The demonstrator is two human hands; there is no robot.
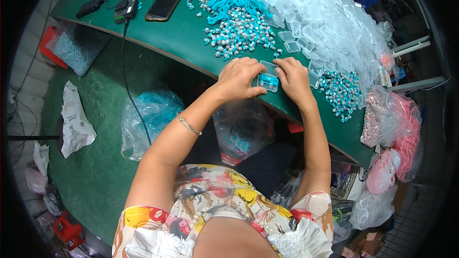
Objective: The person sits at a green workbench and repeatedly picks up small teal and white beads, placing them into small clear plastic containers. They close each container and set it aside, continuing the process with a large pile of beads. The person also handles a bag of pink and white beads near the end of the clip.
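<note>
At the table's near edge, a small clear plastic case (268, 87) lies between my hands with its lid (269, 69) raised. A bundle of turquoise cord (268, 80) is inside it. My left hand (240, 79) grips the case's left side, thumb and fingers curled around it. From the other side, my right hand (295, 80) has its curved fingers and thumb at the right edge of the lid. Just beyond my hands lies a heap of small turquoise-and-grey bead-like pieces (234, 36). A second heap of these pieces (340, 93) is to the right of my right hand.
Clear empty cases (330, 24) are piled across the far right of the green table. Turquoise cords (234, 0) lie at the back. A phone (165, 4) and a small cabled device (125, 9) sit farther left. Bags with pink cords (406, 138) hang at the right edge.
</note>
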